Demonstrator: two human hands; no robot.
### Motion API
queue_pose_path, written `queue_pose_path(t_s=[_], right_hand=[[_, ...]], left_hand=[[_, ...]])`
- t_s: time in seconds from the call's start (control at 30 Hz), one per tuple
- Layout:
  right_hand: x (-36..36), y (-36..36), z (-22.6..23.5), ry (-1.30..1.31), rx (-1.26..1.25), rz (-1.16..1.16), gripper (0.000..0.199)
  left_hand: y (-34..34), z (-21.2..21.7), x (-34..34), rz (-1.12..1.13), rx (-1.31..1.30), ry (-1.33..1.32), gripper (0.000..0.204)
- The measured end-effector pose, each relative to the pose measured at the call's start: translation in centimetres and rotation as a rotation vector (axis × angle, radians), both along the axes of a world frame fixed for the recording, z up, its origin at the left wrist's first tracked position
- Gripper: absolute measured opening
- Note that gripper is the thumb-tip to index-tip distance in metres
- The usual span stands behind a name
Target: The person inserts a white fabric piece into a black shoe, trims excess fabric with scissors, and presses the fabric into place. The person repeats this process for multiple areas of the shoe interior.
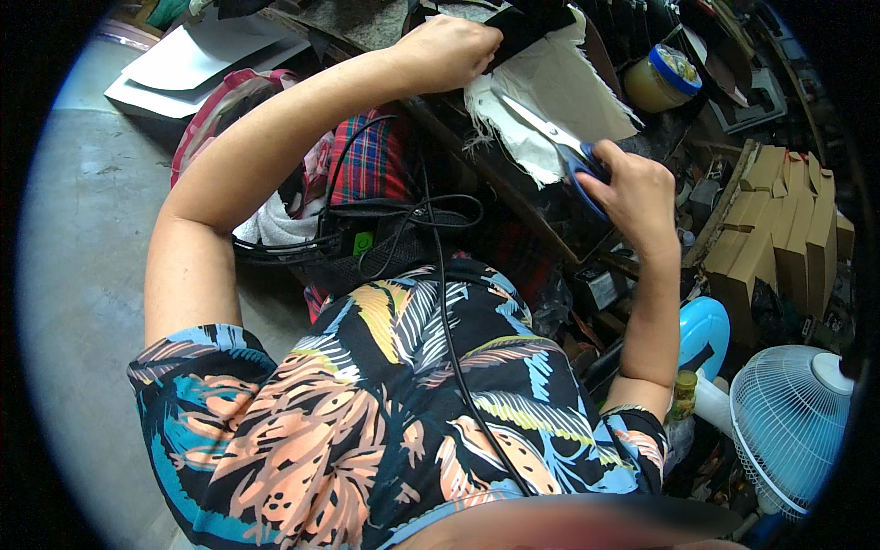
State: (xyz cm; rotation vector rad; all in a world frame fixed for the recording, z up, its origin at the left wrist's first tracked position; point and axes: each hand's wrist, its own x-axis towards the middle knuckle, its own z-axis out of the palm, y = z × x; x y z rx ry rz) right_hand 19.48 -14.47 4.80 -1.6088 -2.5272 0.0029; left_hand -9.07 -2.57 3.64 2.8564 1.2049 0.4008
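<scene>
My right hand (634, 197) is closed round the blue handles of a pair of scissors (541, 121). Their metal blades point up and left and lie over an off-white cloth (573, 78) with frayed edges. At the top middle my left hand (451, 55) is closed, its fingers bent over the edge of a black piece of material (527, 35) beside the cloth. The tips of those fingers are partly hidden. The cloth rests at the edge of a dark, worn work table (486, 170).
A jar with a blue rim (662, 78) stands right of the cloth. Cardboard pieces (775, 220) and a white-blue fan (793, 431) are at the right. White sheets (206, 60) lie upper left. A black cable (445, 321) hangs before my body, near red plaid fabric (371, 156).
</scene>
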Motion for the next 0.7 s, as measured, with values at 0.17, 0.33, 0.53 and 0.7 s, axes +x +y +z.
queue_pose_path(t_s=[0.17, 0.33, 0.53, 0.7], right_hand=[[5.4, -2.1, -0.3, 1.045, -0.214, -0.179, 0.029], [7.8, -2.3, -1.1, 0.211, -0.087, -0.746, 0.028], [4.9, -0.9, 0.6, 0.289, 0.089, -0.593, 0.027], [-3.8, 2.0, 1.1, 0.741, 0.005, 0.238, 0.023]], left_hand=[[-0.1, 1.9, -1.3, -0.074, -0.060, -0.479, 0.020], [-1.6, 1.9, -1.9, -0.025, 0.104, 0.052, 0.032], [-2.1, 1.8, -2.1, -0.048, -0.034, 0.114, 0.022], [-1.1, -0.1, -1.8, -0.093, -0.104, 0.065, 0.019]])
